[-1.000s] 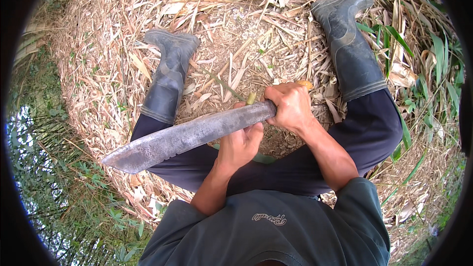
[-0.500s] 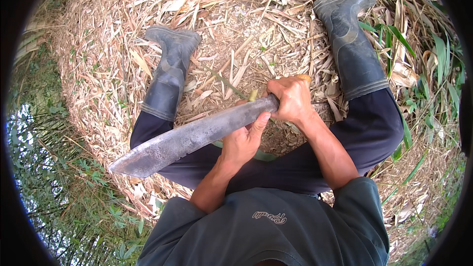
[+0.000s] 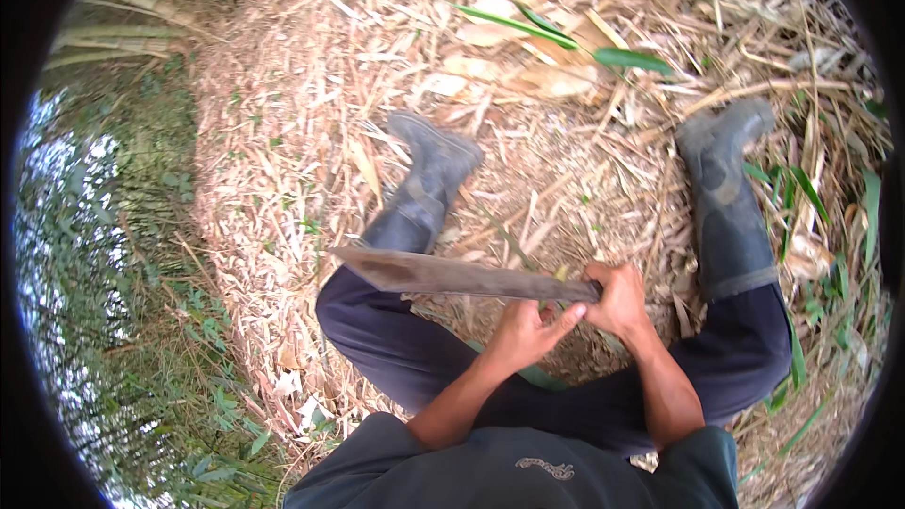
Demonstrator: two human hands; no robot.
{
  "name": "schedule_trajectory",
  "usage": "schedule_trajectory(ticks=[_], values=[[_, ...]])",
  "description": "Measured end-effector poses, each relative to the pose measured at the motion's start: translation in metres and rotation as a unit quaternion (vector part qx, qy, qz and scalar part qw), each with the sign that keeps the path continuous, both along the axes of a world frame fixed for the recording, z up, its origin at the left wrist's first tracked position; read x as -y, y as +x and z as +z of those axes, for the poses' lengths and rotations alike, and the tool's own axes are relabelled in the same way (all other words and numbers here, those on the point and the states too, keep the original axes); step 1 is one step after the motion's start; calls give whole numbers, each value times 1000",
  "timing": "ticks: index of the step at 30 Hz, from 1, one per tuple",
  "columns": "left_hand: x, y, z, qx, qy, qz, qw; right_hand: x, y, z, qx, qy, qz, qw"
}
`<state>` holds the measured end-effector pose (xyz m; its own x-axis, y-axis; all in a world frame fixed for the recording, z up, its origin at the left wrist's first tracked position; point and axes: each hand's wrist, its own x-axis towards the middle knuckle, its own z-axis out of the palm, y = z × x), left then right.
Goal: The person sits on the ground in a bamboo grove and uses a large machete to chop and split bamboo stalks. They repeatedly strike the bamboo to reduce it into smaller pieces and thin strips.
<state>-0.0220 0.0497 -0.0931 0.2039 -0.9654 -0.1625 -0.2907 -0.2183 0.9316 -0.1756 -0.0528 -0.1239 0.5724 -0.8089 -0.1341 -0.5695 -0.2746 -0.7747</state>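
Note:
My right hand [image 3: 617, 302] is closed around the handle of a machete [image 3: 443, 273]; the grip itself is mostly hidden by the fingers. The broad, worn blade lies nearly level, its tip pointing left over my left knee. Just below the blade's handle end is my left hand [image 3: 528, 332], curled, with the thumb reaching towards the blade. The pale yellow-green end of a stalk [image 3: 561, 273] shows just beyond the blade, by the left hand's fingers. The blade hides those fingertips and most of the stalk.
My legs are spread, in dark trousers and rubber boots [image 3: 429, 179]. Dry leaf litter [image 3: 311, 123] covers the ground between and around them. Green leaves [image 3: 632, 60] lie ahead. Undergrowth [image 3: 141, 320] stands at the left, with more green blades [image 3: 872, 203] at the right.
The machete and both hands now appear lower and further right, along with the legs and ground, as the view has shifted. The blade has swung closer to level, its face darker.

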Motion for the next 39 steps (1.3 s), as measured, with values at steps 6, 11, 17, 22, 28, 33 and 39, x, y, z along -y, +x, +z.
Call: schedule_trajectory(ticks=[6,11,17,22,28,33,39], values=[[0,11,-6,16,-60,42,997,-12,17,-6,129,117,-6,985],[1,8,2,70,21,-14,997,-10,4,-15,158,25,-5,987],[-5,0,-12,62,-57,16,996,-12,2,-15,182,-83,-39,979],[-7,3,-5,49,-51,21,997,-11,3,-10,189,-127,-85,970],[6,-8,4,-5,-56,12,998,-4,-5,-13,142,-172,-126,967],[-11,-6,-14,-49,-6,-18,999,-4,-12,-16,138,-213,-68,965],[-14,-8,-14,11,-23,-24,999,-5,-16,-16,127,-199,-11,972]])
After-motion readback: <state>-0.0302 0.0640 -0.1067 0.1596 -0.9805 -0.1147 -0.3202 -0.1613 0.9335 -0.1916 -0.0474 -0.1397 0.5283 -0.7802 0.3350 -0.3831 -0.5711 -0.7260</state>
